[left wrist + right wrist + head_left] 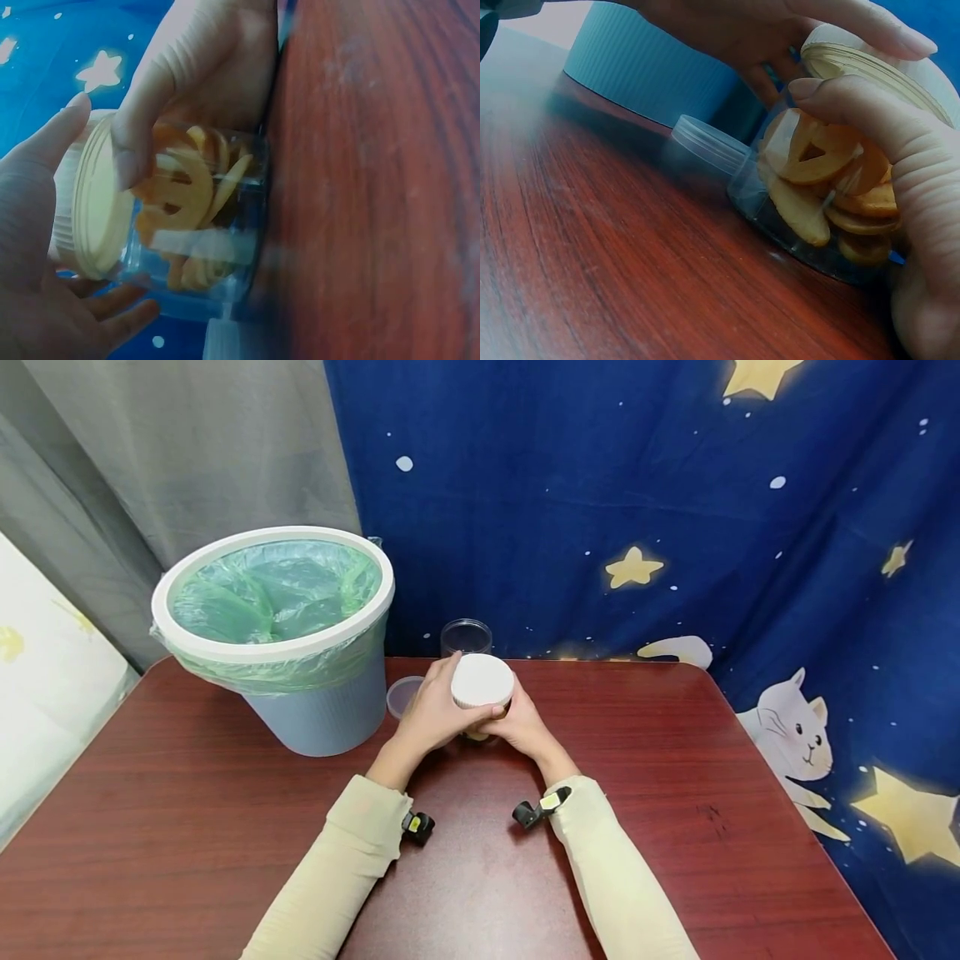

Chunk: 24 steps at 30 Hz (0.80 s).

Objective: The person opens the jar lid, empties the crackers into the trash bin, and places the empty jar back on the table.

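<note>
- Nearest, the surface (465,893) lay bare between the forearms, with open room to the right.
- The left hand (432,708) curled round a white lid (482,680); the right hand (522,723) gripped the clear jar (817,191) beneath, near the far edge. A sudden twist could have spilled its snack pieces (187,187).
- A clear lid (402,697) and bin (322,718) crowded the left.
- A clear container (467,637) stood behind; a forward push might have toppled it.

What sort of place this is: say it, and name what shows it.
Probably an indoor corner set up for recording: a starry blue curtain hangs behind a reddish-brown table, a lined bin stands on that tabletop, and small black cameras are worn at both wrists.
</note>
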Tool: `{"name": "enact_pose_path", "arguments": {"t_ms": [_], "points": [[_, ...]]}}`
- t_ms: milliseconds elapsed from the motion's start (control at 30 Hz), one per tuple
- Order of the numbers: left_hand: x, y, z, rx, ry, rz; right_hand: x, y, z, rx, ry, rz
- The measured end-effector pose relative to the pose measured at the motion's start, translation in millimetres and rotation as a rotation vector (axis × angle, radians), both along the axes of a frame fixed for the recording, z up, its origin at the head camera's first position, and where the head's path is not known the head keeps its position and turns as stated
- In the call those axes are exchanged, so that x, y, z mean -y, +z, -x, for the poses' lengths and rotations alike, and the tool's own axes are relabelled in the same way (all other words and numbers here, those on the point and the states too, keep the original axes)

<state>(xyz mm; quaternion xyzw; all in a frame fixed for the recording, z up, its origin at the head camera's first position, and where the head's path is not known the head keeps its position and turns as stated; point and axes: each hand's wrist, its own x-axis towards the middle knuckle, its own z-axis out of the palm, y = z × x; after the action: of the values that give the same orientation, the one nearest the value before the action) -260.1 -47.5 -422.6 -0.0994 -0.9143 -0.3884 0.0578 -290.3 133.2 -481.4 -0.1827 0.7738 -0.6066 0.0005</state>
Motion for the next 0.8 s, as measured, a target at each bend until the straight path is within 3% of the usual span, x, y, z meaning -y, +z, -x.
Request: {"name": "enact_pose_path", "arguments": {"t_ms": [200,400,633,800], "points": [[15.1,11.6,-0.4,0.003,-0.082,0.074,1,3.5,-2.9,0.009,0.033,0.034],[32.6,21.9,0.0,-0.014,-0.118,0.143,1,1.6,-1.8,-0.001,0.025,0.029],[44.2,30.6,0.2,-0.041,-0.16,0.07,2,2.8,-2.1,-0.005,0.028,0.023],[45.1,29.9,1.8,-0.027,-0.165,-0.002,1,3.7,-1.8,-0.019,0.021,0.014]]}}
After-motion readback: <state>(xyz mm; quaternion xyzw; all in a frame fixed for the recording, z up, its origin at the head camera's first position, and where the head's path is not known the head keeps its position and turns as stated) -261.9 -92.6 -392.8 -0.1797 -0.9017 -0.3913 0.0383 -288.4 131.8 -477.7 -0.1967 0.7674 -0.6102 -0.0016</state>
